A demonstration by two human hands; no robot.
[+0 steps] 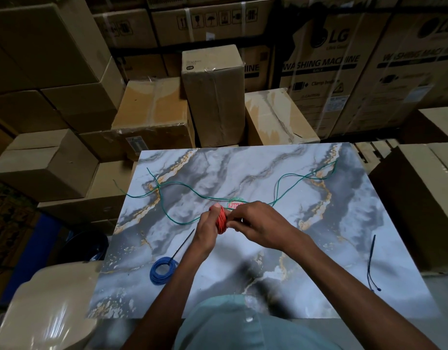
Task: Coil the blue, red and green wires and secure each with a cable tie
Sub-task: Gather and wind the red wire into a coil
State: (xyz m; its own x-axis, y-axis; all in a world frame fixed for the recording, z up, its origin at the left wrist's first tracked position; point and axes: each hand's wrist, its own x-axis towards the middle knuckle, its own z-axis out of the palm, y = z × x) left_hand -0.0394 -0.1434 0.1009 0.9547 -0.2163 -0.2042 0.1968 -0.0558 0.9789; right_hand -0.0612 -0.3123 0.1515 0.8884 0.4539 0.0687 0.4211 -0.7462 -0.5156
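Note:
The red wire (220, 221) is wound into a tight coil held above the middle of the marble table (318, 248). My left hand (206, 232) grips the coil from the left. My right hand (253, 223) pinches its right side, where a thin black tie seems to cross it. The blue wire (162, 270) lies coiled at the near left, with a black cable tie's tail (183, 245) sticking up from it. The green wire (187, 189) sprawls loose across the far half of the table. Spare dark cable ties (371, 263) lie near the right edge.
Cardboard boxes (212, 94) are stacked close behind and on both sides of the table. A red and green sticker (236, 203) sits on the tabletop just beyond my hands. A pale plastic chair (46, 304) stands at the near left.

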